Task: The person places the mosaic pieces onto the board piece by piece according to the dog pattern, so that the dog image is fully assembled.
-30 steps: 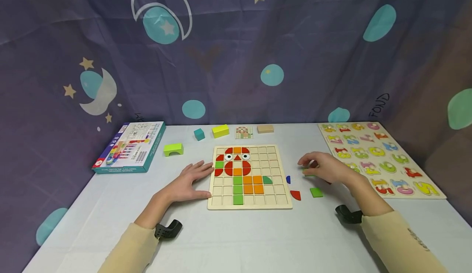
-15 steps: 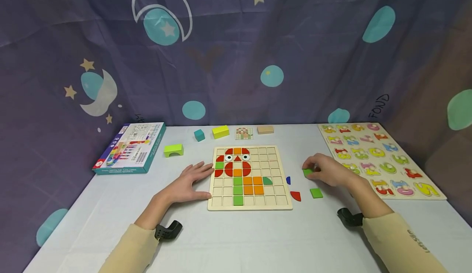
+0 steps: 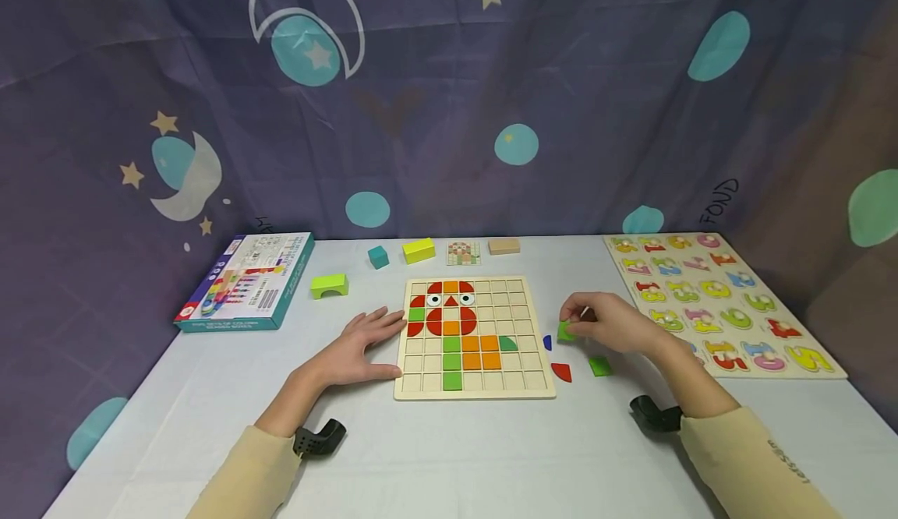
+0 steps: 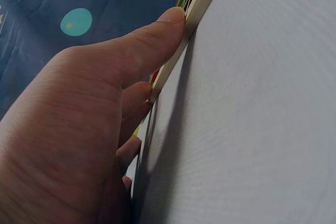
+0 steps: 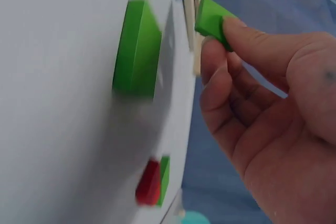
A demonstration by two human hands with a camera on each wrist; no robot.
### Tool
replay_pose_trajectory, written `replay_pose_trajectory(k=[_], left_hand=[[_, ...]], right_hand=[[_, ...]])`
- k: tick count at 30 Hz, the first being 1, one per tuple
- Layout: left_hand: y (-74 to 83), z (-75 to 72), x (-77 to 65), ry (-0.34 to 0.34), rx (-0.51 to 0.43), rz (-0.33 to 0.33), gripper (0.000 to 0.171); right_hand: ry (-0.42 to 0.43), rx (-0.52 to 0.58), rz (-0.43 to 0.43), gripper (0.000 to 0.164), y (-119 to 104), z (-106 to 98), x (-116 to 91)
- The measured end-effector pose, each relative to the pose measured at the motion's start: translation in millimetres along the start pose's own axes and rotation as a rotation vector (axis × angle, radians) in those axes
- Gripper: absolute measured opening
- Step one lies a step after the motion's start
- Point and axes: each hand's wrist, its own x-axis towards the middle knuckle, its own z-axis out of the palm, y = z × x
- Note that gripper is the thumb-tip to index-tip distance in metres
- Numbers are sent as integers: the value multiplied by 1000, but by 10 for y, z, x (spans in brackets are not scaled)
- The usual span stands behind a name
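My right hand (image 3: 609, 323) pinches a green square tile (image 5: 211, 20) between thumb and forefinger, just right of the wooden grid board (image 3: 521, 383). My left hand (image 3: 353, 351) rests against the board's left edge, thumb and fingertips touching its side in the left wrist view. Red, orange, green and eyed pieces make a bird-like picture on the board, with a green quarter-round piece (image 3: 508, 343) at its right. Beside the board lie a blue piece (image 3: 548, 342) and a red quarter-round piece (image 3: 562, 372). Another green square tile (image 3: 600, 366) lies below my right hand.
A small picture card (image 3: 464, 253) lies behind the board, between a yellow block (image 3: 418, 250) and a plain wooden block (image 3: 504, 246). Teal (image 3: 378, 257) and light-green arch (image 3: 330, 285) blocks stand left. A box (image 3: 245, 281) and a number puzzle board (image 3: 737, 308) flank them.
My right hand has taken hold of the green tile and moved it left toward the board. My left hand has stayed in place.
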Motion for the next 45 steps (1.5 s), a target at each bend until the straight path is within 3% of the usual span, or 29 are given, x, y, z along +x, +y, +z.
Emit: replay_pose_trajectory(k=[10, 16, 21, 27, 36, 45], left_hand=[[-15, 6, 0, 3, -3, 6, 84], [-18, 8, 8, -3, 6, -5, 85], [-17, 12, 14, -3, 5, 2, 84], [-10, 10, 11, 2, -7, 9, 83], [-1, 2, 2, 1, -6, 4, 83], [3, 0, -2, 6, -6, 2, 83]], right_hand=[[-90, 91, -44, 10, -293, 286, 146], [-130, 84, -108, 9, -430, 434, 208], [-150, 53, -106, 10, -505, 525, 253], [-147, 26, -97, 11, -525, 539, 249], [-149, -49, -151, 11, -543, 565, 237], [-138, -42, -119, 11, -521, 536, 207]])
